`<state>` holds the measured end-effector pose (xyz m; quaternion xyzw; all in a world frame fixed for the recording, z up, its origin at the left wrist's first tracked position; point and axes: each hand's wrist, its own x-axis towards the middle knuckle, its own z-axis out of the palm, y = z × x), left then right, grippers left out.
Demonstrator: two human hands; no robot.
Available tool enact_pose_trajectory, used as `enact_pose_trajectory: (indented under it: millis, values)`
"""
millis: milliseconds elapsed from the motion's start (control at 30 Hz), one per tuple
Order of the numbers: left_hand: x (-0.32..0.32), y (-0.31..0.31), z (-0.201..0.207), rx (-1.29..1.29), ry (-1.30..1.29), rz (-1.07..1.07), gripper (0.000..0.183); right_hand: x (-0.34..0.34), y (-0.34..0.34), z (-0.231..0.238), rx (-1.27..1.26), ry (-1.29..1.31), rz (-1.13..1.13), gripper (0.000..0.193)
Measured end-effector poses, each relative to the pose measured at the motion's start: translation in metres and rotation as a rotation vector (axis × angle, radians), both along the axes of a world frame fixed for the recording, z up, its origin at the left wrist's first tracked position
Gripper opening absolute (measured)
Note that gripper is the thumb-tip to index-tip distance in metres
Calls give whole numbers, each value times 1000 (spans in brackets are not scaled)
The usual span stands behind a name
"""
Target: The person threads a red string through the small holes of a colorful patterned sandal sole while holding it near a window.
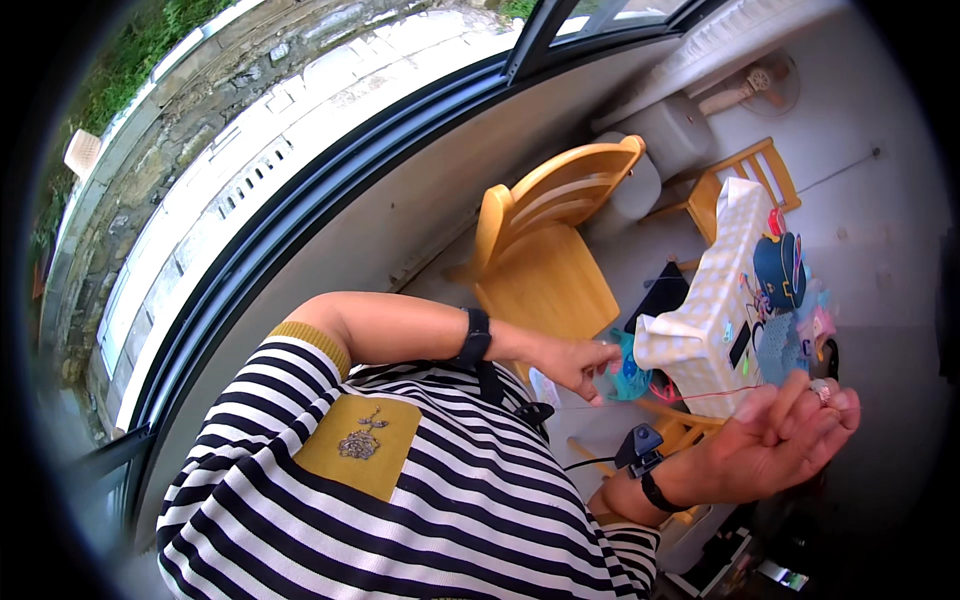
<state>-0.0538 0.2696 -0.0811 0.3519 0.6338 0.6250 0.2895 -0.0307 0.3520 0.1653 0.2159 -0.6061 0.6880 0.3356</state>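
Observation:
Raised at the right, my right hand (pixel 785 440) has its fingers curled together, pinching a thin red thread (pixel 705 397). The thread runs leftward from the fingertips, past the table's near side, to a pinkish-red loop. A small shiny piece (pixel 822 390) shows at the fingers; I cannot tell whether it is a ring. My left hand (pixel 575 365) is lower and further left, thumb and forefinger apart. Just beyond its fingertips is a translucent teal-blue object (pixel 628 368), perhaps a bag or bowl. Whether the left fingers touch it is unclear.
A table with a checked cloth (pixel 690 345) bears a dark blue bag (pixel 780 270), a dark phone-like slab (pixel 740 345) and small coloured items. A wooden chair (pixel 560 270) stands beyond my left arm, another (pixel 745 190) behind the table. The window frame (pixel 390 130) curves along the left.

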Motion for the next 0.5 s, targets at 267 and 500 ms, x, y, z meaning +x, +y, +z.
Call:
enact_pose_trajectory:
  millis: [267, 500]
  values:
    - [3, 0, 0, 166, -100, -491, 20, 0, 52, 15, -10, 125, -195, 19]
    - [-18, -64, -44, -344, 102, -314, 28, 2, 155, 38, 12, 409, -674, 13]
